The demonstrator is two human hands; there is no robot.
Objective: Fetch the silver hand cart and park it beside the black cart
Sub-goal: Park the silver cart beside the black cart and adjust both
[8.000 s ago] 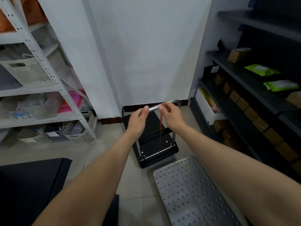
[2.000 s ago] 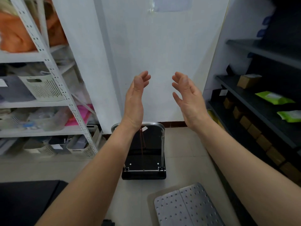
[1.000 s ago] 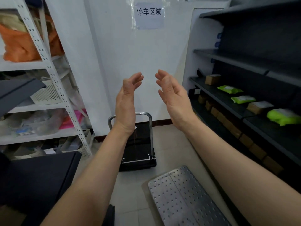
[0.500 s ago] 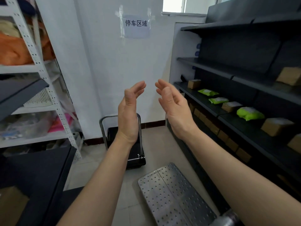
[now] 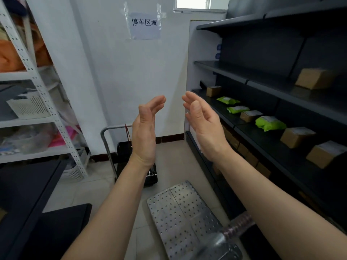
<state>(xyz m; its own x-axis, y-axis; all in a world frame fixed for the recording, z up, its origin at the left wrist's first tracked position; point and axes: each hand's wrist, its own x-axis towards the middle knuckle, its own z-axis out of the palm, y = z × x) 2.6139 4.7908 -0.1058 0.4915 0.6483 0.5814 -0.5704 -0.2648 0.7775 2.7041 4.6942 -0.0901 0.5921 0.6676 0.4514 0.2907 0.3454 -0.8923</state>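
Note:
The silver hand cart [image 5: 180,209], a perforated metal deck, lies on the floor right below me, its handle [image 5: 238,226] blurred at the lower right under my right forearm. The black cart [image 5: 124,152] stands against the far wall with its grey handle frame upright, partly hidden by my left arm. My left hand [image 5: 145,132] and my right hand [image 5: 203,126] are raised in front of me, palms facing each other, fingers relaxed, holding nothing and well above both carts.
A white metal rack [image 5: 47,102] with baskets and bags fills the left. Dark shelving [image 5: 272,117] with cardboard boxes and green packets lines the right. A paper sign [image 5: 144,25] hangs on the wall. A dark surface [image 5: 28,194] sits at lower left.
My hands left the black cart's handle and rose empty. The view then tilted up and swung right; the black cart shifted left in view and the silver cart's handle came into sight.

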